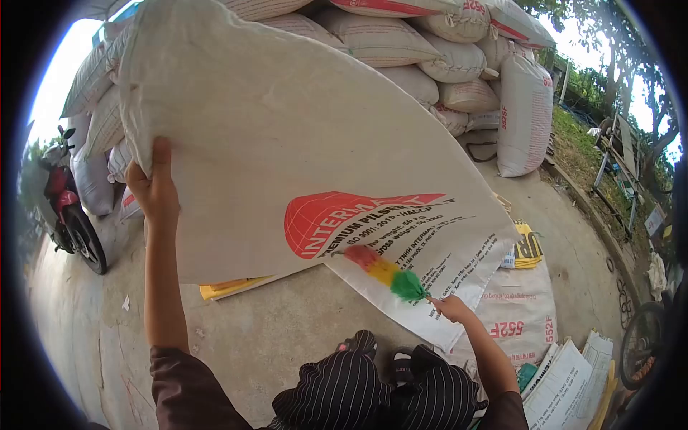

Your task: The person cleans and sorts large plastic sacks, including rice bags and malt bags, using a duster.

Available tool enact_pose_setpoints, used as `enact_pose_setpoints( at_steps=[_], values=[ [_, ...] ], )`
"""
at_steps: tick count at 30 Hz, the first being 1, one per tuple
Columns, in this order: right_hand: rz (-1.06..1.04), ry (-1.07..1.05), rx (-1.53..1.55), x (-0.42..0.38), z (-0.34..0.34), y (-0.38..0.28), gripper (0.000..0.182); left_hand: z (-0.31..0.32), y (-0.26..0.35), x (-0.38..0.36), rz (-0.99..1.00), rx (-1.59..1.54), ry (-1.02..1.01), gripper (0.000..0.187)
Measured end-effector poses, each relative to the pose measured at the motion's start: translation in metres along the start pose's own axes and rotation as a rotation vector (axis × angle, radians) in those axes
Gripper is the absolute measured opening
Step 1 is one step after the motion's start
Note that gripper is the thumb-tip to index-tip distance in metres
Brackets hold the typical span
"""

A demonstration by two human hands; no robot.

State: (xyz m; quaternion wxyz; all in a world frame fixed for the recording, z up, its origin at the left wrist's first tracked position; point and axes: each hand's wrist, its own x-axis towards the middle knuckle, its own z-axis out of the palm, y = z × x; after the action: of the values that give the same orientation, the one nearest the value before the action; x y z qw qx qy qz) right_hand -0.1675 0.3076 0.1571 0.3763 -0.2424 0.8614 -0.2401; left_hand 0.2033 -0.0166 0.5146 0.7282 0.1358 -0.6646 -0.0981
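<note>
A large white woven sack (287, 143) with a red logo and black print spreads across the middle of the view. Its upper left edge is gripped by my left hand (158, 188), thumb on the near face. My right hand (451, 308) is closed round the handle end of a duster (383, 272) with red, yellow and green bristles. The duster lies over the printed part of the sack, its red end toward the logo.
Stacked filled sacks (387, 36) rise behind, with one upright sack (525, 115) at the right. A red motorbike (68, 201) stands left. Flat sacks (512, 308) lie on the ground right, near a bicycle wheel (645, 344).
</note>
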Motion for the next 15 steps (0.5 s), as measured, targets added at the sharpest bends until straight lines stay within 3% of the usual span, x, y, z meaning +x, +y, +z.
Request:
enact_pose_setpoints(
  at_steps=[2, 4, 5, 8, 12, 15],
  values=[
    [0.061, 0.039, 0.208, 0.015, -0.019, -0.016, 0.053, -0.030, -0.006, 0.008, -0.138, -0.271, 0.259, 0.025],
    [-0.003, 0.236, 0.169, 0.026, -0.045, -0.024, 0.058, -0.059, -0.002, 0.014, -0.288, -0.236, 0.441, 0.024],
    [-0.025, 0.318, 0.182, 0.036, -0.062, -0.020, 0.055, -0.112, -0.057, 0.010, -0.205, -0.097, 0.290, 0.025],
    [-0.038, 0.406, 0.215, 0.046, -0.069, -0.010, 0.053, -0.154, -0.084, -0.016, -0.213, -0.054, 0.213, 0.025],
    [0.025, 0.470, 0.324, 0.036, -0.063, 0.017, 0.051, -0.185, -0.117, -0.058, -0.251, -0.004, 0.037, 0.025],
    [0.094, 0.545, 0.407, 0.023, -0.064, 0.050, 0.050, -0.169, -0.138, -0.101, -0.287, 0.002, -0.105, 0.025]
  ],
)
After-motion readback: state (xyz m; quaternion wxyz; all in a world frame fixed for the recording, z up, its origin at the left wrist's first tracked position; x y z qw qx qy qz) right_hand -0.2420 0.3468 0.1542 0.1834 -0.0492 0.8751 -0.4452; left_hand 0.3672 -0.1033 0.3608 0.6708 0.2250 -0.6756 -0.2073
